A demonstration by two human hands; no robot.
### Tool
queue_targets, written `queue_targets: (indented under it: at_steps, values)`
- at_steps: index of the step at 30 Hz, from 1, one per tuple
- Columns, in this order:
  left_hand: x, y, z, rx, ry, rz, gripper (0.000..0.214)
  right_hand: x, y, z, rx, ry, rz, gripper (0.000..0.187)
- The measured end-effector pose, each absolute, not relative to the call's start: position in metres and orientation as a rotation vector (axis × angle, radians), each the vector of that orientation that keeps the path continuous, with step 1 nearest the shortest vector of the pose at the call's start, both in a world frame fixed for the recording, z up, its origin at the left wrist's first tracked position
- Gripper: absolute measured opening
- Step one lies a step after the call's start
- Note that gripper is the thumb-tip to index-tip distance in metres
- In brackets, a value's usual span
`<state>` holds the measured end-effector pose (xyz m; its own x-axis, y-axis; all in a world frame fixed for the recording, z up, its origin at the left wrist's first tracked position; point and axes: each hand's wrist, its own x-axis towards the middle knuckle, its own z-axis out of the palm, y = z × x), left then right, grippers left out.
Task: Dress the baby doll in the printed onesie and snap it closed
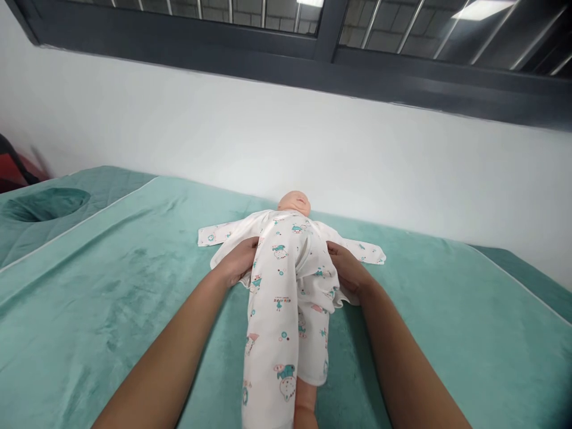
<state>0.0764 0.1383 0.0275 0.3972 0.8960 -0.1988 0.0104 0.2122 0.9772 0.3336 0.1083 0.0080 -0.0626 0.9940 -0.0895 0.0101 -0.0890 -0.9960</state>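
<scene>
Teal-covered bed (111,286) at frame centre: your left hand (239,262) and right hand (346,271) clasp the doll (292,205) at its waist through soft, loose, likely slippery printed pyjamas (286,280), so grip the firmer body beneath.

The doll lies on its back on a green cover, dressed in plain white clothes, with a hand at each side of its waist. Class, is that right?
Not quite. In the head view the doll's clothes are white with small coloured prints, not plain. The rest holds: the doll lies on its back on the green cover, left hand and right hand at its waist.
</scene>
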Motion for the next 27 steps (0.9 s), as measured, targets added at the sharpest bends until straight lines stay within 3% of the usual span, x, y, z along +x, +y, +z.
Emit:
queue_targets:
  at_steps: [6,13,19,27]
  values:
    - [0.079,0.136,0.025,1.302,1.094,0.852,0.024,0.327,0.104,0.010,-1.252,-1.194,1.250,0.035]
    - [0.089,0.126,0.034,1.014,0.995,0.942,0.020,0.318,0.098,0.017,-1.251,-1.250,1.194,0.038]
    - [0.094,0.126,0.031,0.964,1.029,1.023,0.013,0.322,0.109,0.011,-1.308,-1.336,1.034,0.027]
    - [0.102,0.132,0.023,0.893,1.025,1.098,0.014,0.325,0.131,-0.005,-1.722,-1.409,0.543,0.007]
